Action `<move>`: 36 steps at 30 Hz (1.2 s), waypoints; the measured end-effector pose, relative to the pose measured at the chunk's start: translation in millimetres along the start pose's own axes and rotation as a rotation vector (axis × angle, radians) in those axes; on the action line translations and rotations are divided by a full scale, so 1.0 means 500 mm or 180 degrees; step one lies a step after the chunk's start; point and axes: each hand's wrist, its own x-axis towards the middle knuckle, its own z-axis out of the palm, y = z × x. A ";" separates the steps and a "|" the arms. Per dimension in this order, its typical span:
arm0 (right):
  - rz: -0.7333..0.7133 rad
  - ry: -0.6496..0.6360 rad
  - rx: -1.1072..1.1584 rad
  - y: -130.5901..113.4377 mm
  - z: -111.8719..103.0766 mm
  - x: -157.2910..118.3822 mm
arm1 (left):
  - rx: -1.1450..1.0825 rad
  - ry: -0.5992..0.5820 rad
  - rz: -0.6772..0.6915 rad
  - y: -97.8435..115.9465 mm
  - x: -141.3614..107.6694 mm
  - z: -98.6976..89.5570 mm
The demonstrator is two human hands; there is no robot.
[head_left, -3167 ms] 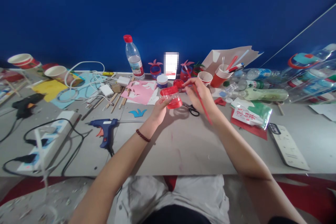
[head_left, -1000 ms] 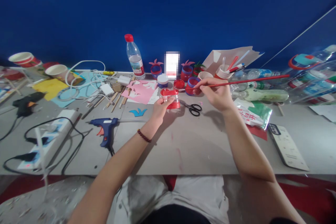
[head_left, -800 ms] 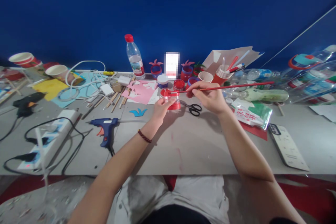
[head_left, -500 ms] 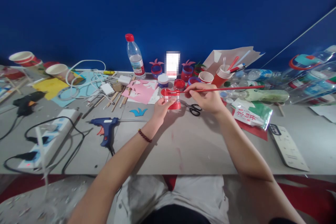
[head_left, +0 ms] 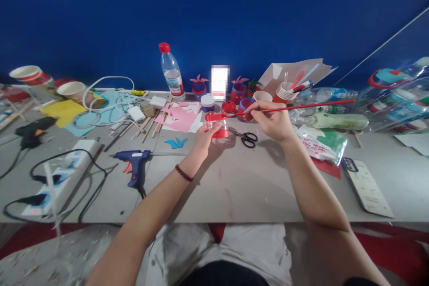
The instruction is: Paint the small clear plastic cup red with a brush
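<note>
My left hand (head_left: 205, 139) grips a small clear cup (head_left: 221, 133) with red paint on its rim and lower part. My right hand (head_left: 272, 120) is closed round a long red paintbrush (head_left: 311, 105); its handle points right and its tip is near an open jar of red paint (head_left: 229, 107). Just behind the cup stands a white-lidded jar (head_left: 208, 103). Black scissors (head_left: 248, 139) lie to the right of the cup. A blue and red painted cup (head_left: 241, 109) is partly hidden behind my right hand.
A blue glue gun (head_left: 134, 165), a blue paper cutout (head_left: 176, 143) and a power strip (head_left: 65, 176) lie on the left. A water bottle (head_left: 173, 76) stands behind. On the right are a phone (head_left: 368, 187), a plastic packet (head_left: 325, 143) and several bottles.
My right hand has moved to the right with the paintbrush, whose tip has left the cup. My left hand still holds the cup, almost in the same place.
</note>
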 end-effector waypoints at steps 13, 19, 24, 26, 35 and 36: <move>-0.0125 -0.0345 0.0359 0.008 0.011 -0.004 | 0.0104 -0.0172 -0.0074 -0.012 0.009 -0.009; -0.0302 -0.0433 -0.0056 0.000 0.026 -0.005 | 0.0058 -0.0131 -0.0109 -0.009 0.005 -0.008; -0.0310 -0.0429 -0.0110 -0.011 0.017 -0.004 | -0.0038 -0.0076 -0.0073 -0.004 0.002 -0.003; -0.0307 -0.0415 -0.0058 -0.011 0.013 -0.004 | -0.0076 -0.0017 -0.0056 -0.003 0.002 -0.001; -0.0059 -0.0178 -0.0006 -0.008 -0.001 -0.002 | -0.0109 0.0015 -0.0023 -0.004 0.005 -0.002; -0.0060 -0.0163 -0.0027 -0.008 -0.004 -0.001 | -0.0084 0.0042 -0.0042 -0.004 0.006 -0.003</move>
